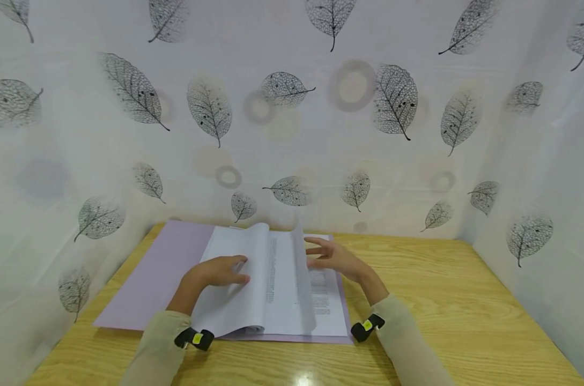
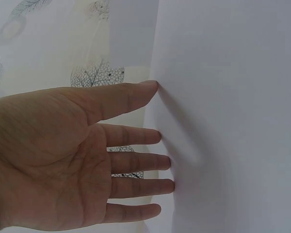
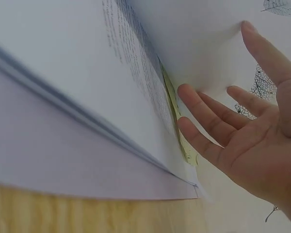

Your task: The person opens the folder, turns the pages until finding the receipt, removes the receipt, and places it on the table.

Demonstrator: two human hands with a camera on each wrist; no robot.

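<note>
A light purple folder (image 1: 161, 273) lies spread out on the table with printed white sheets inside. My left hand (image 1: 219, 271) is over the turned sheets (image 1: 229, 313) that curve up at the middle. In the left wrist view, the straight fingers of that hand (image 2: 72, 160) touch the blank white paper (image 2: 242, 97). One single page (image 1: 305, 305) stands nearly upright above the right-hand stack (image 1: 332, 321). Beside it is my right hand (image 1: 340, 261), fingers extended and spread. The right wrist view has fingertips of this hand (image 3: 252, 141) against the lifted page (image 3: 194, 39).
The folder lies on a wood-grain table (image 1: 441, 305), near its back edge. Behind and at both sides hangs a pale curtain (image 1: 292, 145) with leaf prints. A yellow-green strip (image 3: 172, 102) shows by the sheets in the right wrist view.
</note>
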